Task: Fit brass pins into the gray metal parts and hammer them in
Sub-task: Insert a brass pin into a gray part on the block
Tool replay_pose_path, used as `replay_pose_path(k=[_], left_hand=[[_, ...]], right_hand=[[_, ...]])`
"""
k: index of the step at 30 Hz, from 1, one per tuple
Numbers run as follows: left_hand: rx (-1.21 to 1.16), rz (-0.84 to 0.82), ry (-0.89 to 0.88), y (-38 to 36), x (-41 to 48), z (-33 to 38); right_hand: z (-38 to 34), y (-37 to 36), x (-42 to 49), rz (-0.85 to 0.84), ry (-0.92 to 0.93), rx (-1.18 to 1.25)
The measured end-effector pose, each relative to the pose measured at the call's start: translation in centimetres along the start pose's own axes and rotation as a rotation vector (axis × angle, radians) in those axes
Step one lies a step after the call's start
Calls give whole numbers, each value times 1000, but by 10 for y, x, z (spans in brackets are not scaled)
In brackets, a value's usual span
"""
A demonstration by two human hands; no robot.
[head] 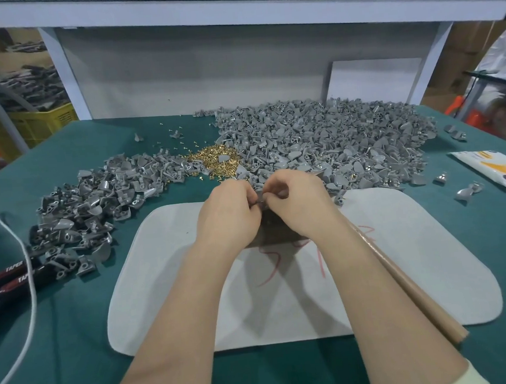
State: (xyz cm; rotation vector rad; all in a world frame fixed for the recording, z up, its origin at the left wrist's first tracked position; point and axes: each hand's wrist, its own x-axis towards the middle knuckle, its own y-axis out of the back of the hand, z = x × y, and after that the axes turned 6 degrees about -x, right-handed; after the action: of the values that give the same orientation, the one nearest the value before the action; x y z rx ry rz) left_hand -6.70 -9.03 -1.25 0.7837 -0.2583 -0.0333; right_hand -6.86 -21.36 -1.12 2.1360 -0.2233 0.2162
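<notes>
I stand by the green table (61,361) and look at the white mat (419,253) as if it were a clock face.

At the middle of the mat's far edge, both hands meet. The left hand (229,212) has its fingers curled in, and it pinches a small gray part (259,202). The right hand (298,203) is curled too, and its fingertips pinch at the same part. It is too small for me to tell if a pin sits in those fingers. Right under the hands is a dark block (275,235) that lies on the mat.

At 12 o'clock, just past the hands, is a little heap of shiny brass pins (212,161). One gray piece lies on top of it. At 1 o'clock a big pile of gray parts (332,136) spreads wide and touches the pins. At 10 o'clock there is a smaller pile of gray parts (94,211).

At 9 o'clock two black handles (11,275) lie side by side. Each has the word "TAPER" in white letters. A white cord (29,272) runs over them.

On the mat there are red scribbles (270,267). I cannot read them.

A long brown stick (413,294) runs from under the right arm toward 4 o'clock.

At 3 o'clock lies a white and yellow packet (498,173). Its print is too small to read.
</notes>
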Motion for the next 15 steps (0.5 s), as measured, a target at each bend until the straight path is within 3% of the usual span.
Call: replay_pose_path(k=[15], left_hand=[[11,10,-18,0,-1,0]], right_hand=[[-2,7,-1,-51,98,-227]])
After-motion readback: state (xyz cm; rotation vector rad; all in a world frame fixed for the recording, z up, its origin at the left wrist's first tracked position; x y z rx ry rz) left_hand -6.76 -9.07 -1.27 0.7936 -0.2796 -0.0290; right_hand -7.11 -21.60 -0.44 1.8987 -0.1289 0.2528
